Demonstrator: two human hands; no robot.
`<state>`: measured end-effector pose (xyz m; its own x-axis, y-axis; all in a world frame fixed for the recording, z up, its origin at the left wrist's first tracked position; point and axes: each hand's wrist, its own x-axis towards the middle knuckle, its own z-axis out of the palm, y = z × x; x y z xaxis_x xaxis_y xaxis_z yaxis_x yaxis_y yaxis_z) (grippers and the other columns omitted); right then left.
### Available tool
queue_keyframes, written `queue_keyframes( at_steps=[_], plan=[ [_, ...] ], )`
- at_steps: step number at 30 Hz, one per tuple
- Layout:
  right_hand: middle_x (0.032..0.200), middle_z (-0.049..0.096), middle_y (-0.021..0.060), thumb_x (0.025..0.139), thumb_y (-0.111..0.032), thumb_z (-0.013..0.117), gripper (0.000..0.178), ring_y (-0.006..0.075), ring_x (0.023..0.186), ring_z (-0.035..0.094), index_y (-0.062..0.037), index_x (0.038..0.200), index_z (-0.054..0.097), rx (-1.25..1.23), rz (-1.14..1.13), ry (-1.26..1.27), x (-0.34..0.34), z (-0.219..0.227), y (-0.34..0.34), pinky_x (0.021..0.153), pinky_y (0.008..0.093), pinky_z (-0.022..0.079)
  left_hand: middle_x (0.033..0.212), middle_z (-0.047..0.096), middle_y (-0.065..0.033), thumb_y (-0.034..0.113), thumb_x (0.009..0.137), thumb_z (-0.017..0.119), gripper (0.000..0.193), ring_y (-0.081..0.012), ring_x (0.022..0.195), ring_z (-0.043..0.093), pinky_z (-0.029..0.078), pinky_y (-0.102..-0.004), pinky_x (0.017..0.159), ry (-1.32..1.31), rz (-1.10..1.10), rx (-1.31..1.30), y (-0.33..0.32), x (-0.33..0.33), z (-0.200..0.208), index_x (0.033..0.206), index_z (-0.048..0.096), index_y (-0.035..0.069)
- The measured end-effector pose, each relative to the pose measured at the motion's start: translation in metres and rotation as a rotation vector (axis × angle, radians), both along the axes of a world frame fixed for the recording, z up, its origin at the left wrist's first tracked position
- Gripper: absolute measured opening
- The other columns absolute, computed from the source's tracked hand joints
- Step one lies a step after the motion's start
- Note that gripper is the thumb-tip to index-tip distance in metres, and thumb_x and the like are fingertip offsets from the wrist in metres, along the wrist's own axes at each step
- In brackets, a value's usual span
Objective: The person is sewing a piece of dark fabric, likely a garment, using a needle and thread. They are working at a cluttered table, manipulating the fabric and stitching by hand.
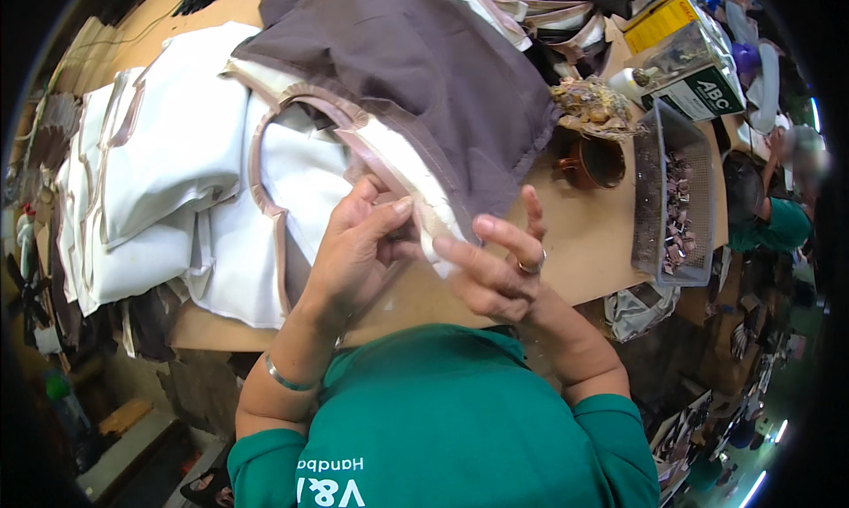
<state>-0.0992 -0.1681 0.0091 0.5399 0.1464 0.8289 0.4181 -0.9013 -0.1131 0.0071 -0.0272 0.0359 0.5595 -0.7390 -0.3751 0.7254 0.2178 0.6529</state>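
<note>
A large dark brown fabric piece (424, 75) with a white backing and a pinkish-brown bound edge lies across the table in front of me. My left hand (363, 243) pinches the near end of its edge between thumb and fingers. My right hand (500, 269) is just right of that end, fingers apart and slightly blurred, one fingertip at or very near the white strip. A ring is on one of its fingers. Left of the brown piece, a white fabric panel (305, 168) with a curved brown-bound edge lies partly under it.
White bound panels (177, 145) are stacked at the left. To the right stand a brown cup (594, 165), a grey plastic basket (650, 198) of small metallic pieces, a yellowish clump (592, 106) and a green-labelled container (699, 92). Another person (783, 221) works at the far right.
</note>
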Motion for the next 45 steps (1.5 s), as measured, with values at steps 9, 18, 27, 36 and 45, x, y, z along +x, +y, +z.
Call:
queue_keyframes(
  at_steps=[9, 18, 27, 36, 45],
  plan=[
    [0.124, 0.044, 0.0134, 0.065, -0.029, 0.072, 0.043, 0.0324, 0.119, 0.036, -0.0107, 0.101, 0.059, 0.043, -0.857, 0.707, -0.056, 0.000, -0.128, 0.096, 0.0520, 0.027, 0.095, 0.060, -0.0121, 0.009, 0.089, 0.046, 0.024, -0.0168, 0.081, 0.063, 0.054, -0.0270, 0.068, -0.295, 0.051, 0.039, 0.003, -0.001, 0.014, 0.111, 0.039, 0.000],
    [0.136, 0.033, 0.0135, 0.060, -0.036, 0.073, 0.048, 0.0326, 0.130, 0.022, -0.0123, 0.101, 0.062, -0.031, -0.977, 1.031, -0.046, -0.004, -0.155, 0.099, 0.0586, 0.021, 0.095, 0.060, -0.0129, 0.009, 0.092, 0.040, 0.026, -0.0189, 0.078, 0.064, 0.055, -0.0282, 0.065, -0.420, -0.069, 0.074, 0.000, -0.001, 0.016, 0.115, 0.032, 0.000],
    [0.130, 0.040, 0.0185, 0.072, -0.029, 0.066, 0.032, 0.0364, 0.124, 0.032, -0.0051, 0.093, 0.063, 0.333, -0.177, 0.527, -0.044, 0.026, -0.060, 0.102, 0.0500, 0.022, 0.088, 0.062, -0.0114, 0.009, 0.092, 0.041, 0.021, -0.0153, 0.068, 0.063, 0.053, -0.0234, 0.056, -0.432, -0.081, 0.087, -0.002, 0.001, 0.016, 0.110, 0.034, 0.001],
    [0.130, 0.043, 0.0110, 0.079, -0.040, 0.057, 0.043, 0.0348, 0.123, 0.034, -0.0146, 0.113, 0.058, 0.161, -0.048, 0.506, -0.028, 0.032, 0.000, 0.105, 0.0544, 0.011, 0.083, 0.062, -0.0117, 0.012, 0.091, 0.044, 0.024, -0.0151, 0.063, 0.063, 0.054, -0.0237, 0.050, -0.405, -0.034, 0.113, -0.005, -0.002, 0.014, 0.110, 0.036, 0.001],
    [0.116, 0.055, -0.0004, 0.074, -0.019, 0.061, 0.019, 0.0220, 0.116, 0.043, -0.0209, 0.092, 0.065, 0.121, -0.034, 0.137, -0.016, 0.008, -0.004, 0.107, 0.0547, 0.010, 0.088, 0.060, -0.0104, 0.011, 0.091, 0.044, 0.021, -0.0128, 0.070, 0.061, 0.052, -0.0232, 0.057, -0.324, -0.058, 0.065, -0.004, 0.003, 0.011, 0.108, 0.038, 0.001]
  ],
)
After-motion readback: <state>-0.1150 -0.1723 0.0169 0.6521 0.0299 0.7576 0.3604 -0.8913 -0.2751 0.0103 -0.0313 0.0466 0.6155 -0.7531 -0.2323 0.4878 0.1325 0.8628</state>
